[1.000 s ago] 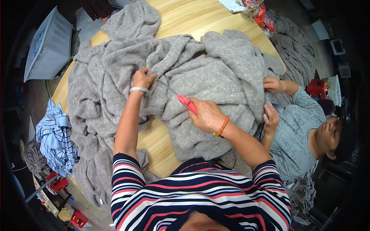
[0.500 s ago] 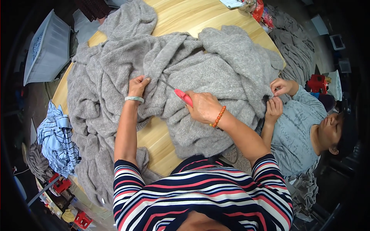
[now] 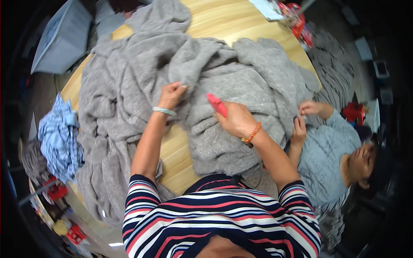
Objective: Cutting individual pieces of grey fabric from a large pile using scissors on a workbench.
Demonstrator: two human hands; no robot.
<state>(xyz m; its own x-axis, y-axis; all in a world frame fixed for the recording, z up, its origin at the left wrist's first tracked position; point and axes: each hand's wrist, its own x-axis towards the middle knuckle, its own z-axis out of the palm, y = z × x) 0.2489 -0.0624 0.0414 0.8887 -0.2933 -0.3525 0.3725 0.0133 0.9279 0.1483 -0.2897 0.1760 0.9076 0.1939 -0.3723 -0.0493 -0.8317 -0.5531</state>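
Hands (image 3: 172,95) (image 3: 237,119) amid knitwear (image 3: 241,86), co-worker (image 3: 327,150) alongside

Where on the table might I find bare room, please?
The table shows bare wood at its far side, between gray knitwear and a white sheet; a narrower strip lies between the left forearm and knitwear further right. Knitwear crowds around the left hand and right hand.

Short-sleeved knit-look shirt (image 3: 232,206), navy ground, horizontal stripes of white, coral-red and pale blue, uneven widths; neckline edged navy. Sleeves (image 3: 141,198) striped to match, navy at the hems. Left hand (image 3: 172,95): pale greenish-white bangle (image 3: 164,111) at wrist. Right hand (image 3: 236,119): orange bead bracelet (image 3: 254,132), darker beads underneath.
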